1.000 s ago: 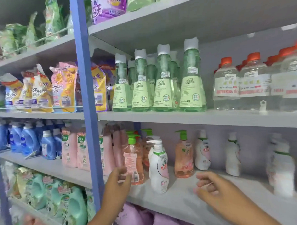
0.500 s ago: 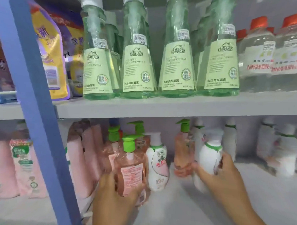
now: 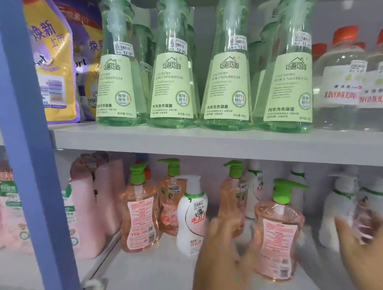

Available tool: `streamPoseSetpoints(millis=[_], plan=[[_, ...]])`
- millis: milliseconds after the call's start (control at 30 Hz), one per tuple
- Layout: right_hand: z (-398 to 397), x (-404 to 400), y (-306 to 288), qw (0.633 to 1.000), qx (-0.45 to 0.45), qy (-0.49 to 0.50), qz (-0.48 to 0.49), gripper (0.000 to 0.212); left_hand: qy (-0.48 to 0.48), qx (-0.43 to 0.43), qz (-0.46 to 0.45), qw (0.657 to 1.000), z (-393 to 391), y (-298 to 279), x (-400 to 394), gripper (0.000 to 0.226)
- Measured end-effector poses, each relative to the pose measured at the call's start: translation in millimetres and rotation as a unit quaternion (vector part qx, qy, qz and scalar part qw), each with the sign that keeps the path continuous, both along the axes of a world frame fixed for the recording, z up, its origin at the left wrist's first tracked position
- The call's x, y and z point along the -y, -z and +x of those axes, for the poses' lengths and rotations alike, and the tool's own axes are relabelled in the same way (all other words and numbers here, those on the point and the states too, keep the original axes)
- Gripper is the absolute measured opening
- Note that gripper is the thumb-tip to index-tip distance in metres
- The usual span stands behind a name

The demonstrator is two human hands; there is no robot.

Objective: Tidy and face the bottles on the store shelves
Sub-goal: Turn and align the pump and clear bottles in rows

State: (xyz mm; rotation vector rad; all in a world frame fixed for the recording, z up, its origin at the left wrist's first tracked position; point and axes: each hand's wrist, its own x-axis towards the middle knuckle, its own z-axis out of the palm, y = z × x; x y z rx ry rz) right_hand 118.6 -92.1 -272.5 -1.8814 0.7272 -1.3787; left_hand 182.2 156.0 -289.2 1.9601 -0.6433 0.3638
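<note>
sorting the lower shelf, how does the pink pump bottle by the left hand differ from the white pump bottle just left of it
The pink pump bottle is clear with peach liquid and a green pump; the white pump bottle is opaque with a white pump. The pink one shows its back label of small print, while the white one shows its front logo. The pink one stands nearer the shelf edge, close to the left hand; no hand is at the white one. Both stand upright.
</note>
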Motion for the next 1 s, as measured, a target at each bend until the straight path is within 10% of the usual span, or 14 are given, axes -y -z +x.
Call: streamPoseSetpoints(millis=[100,300,533,633,733,833,1000], plan=[[-7,-33,7,0.988,0.069,-0.135,0.024,0.060,-0.192,0.049,-0.095,0.975,25,13,-37,0.049],[21,-83,20,0.952,-0.046,-0.288,0.088,0.111,-0.138,-0.104,-0.074,0.982,31,6,-38,0.070],[41,-25,6,0.972,-0.215,-0.093,0.006,0.065,-0.009,-0.109,-0.027,0.994,-1,-1,4,0.078],[30,-60,-4,0.994,-0.088,-0.050,-0.052,0.079,-0.002,-0.067,0.008,0.998,-3,-14,-21,0.066],[11,-108,-10,0.979,0.065,-0.159,-0.109,0.053,-0.245,0.115,-0.120,0.955,27,-7,-81,0.049],[13,-140,-18,0.948,0.112,-0.280,-0.103,0.031,-0.323,-0.043,-0.151,0.933,63,-14,-126,0.074],[54,-210,-22,0.923,-0.016,-0.381,-0.053,0.031,-0.244,-0.135,-0.106,0.954,58,-13,-128,0.049]])
